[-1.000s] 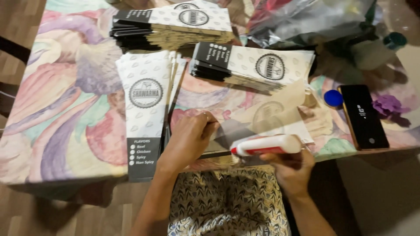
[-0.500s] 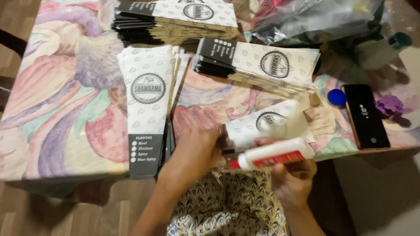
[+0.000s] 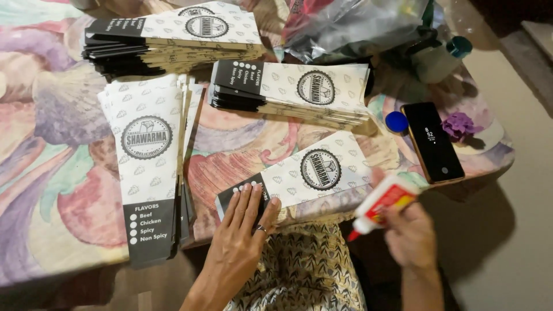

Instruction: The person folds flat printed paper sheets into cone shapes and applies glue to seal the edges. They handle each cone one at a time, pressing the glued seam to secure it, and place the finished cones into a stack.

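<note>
A flat white-and-black paper sleeve point(image 3: 311, 173) with a round emblem lies at an angle near the table's front edge. My left hand point(image 3: 245, 227) rests flat, fingers spread, on its black end and presses it down. My right hand point(image 3: 409, 233) is off the table edge to the right and grips a white glue bottle point(image 3: 383, 201) with a red label, its red tip pointing down and to the left.
Three stacks of the same sleeves lie on the flowered tablecloth: one at the left point(image 3: 150, 167), one at the back point(image 3: 173, 37), one in the middle point(image 3: 291, 92). A black phone point(image 3: 432, 141), a blue cap point(image 3: 396, 122) and a crumpled plastic bag point(image 3: 357, 23) sit to the right.
The sleeve has been turned printed side up and laid flat. My left hand went from handling it to pressing on it. My right hand moved the glue bottle off to the right.
</note>
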